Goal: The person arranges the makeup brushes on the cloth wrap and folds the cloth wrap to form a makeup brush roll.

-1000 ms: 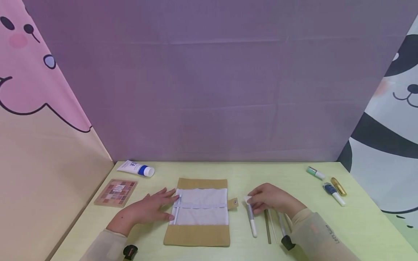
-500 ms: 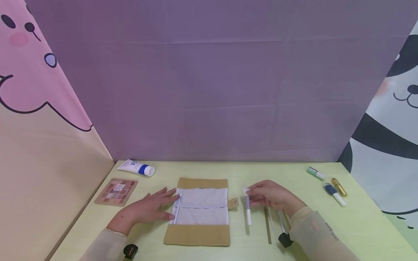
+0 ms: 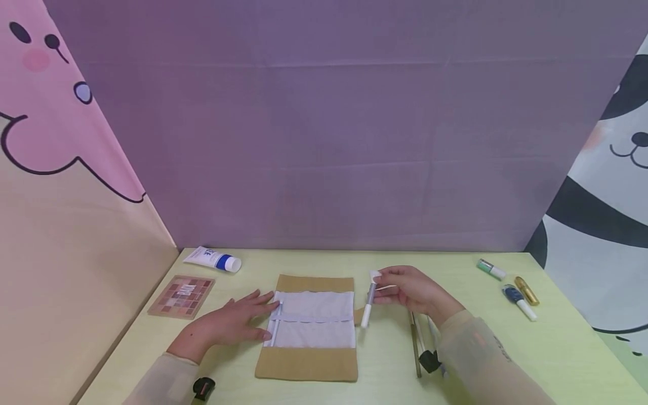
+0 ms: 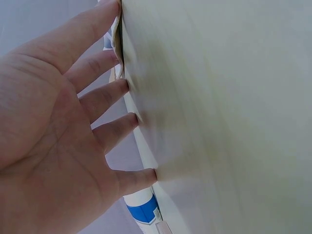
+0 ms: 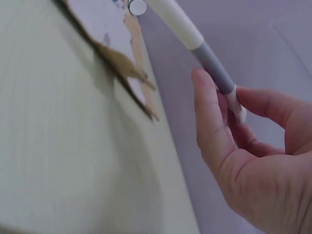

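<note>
My right hand [image 3: 412, 289] pinches a makeup brush [image 3: 370, 301] near its pale tip, above the table. The brush's white handle end slants down beside the right edge of an open fabric brush roll [image 3: 306, 365]. In the right wrist view the brush's grey middle [image 5: 218, 72] shows between the white handle and the thumb and fingers. My left hand [image 3: 238, 322] lies spread, its fingertips on the roll's left edge. A slim white stick [image 3: 274, 334] sits in the leftmost slot of the roll's white lining. The roll's strap [image 3: 358, 315] is partly behind the brush.
Several slim sticks [image 3: 415, 346] lie under my right forearm, partly hidden. A palette [image 3: 181, 297] and a white-and-blue tube [image 3: 211, 259] lie at left. At far right are a green-and-white tube [image 3: 491, 269], a gold tube [image 3: 526, 290] and a dark bottle with white cap [image 3: 518, 302].
My right hand has lifted the makeup brush off the table and carried it left toward the brush roll, tilting its handle end leftward. The left hand stays in place.
</note>
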`<state>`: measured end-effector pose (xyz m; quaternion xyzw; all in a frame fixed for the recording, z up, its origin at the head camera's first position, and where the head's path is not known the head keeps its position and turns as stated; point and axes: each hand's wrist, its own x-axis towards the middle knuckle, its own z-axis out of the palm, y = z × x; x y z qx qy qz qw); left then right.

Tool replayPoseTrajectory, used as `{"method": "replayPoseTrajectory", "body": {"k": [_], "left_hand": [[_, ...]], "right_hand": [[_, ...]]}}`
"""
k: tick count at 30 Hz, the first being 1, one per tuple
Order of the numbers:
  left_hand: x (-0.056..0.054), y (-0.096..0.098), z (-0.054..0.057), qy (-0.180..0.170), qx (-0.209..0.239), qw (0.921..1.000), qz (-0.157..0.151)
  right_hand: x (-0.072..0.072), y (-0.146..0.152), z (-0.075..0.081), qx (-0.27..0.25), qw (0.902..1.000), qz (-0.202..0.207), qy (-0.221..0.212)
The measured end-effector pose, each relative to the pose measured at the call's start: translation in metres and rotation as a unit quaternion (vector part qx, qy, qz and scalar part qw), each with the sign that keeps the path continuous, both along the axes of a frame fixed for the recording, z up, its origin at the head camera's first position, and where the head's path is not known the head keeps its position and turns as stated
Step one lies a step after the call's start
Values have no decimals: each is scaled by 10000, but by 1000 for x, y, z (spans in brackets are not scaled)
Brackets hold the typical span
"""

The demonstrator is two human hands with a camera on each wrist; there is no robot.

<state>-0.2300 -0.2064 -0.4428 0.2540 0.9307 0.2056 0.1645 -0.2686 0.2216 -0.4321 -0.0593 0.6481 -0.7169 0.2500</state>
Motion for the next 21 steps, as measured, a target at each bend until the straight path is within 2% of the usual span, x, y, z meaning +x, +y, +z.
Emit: {"method": "replayPoseTrajectory", "body": {"k": [12, 21], "left_hand": [[-1, -1, -1, 9, 1, 10000, -21], [-2, -1, -4, 9, -87, 10000, 2]], "right_hand": [[-14, -36, 9, -204, 9988, -407, 169], [-26, -70, 13, 80, 9967, -789, 198]]}}
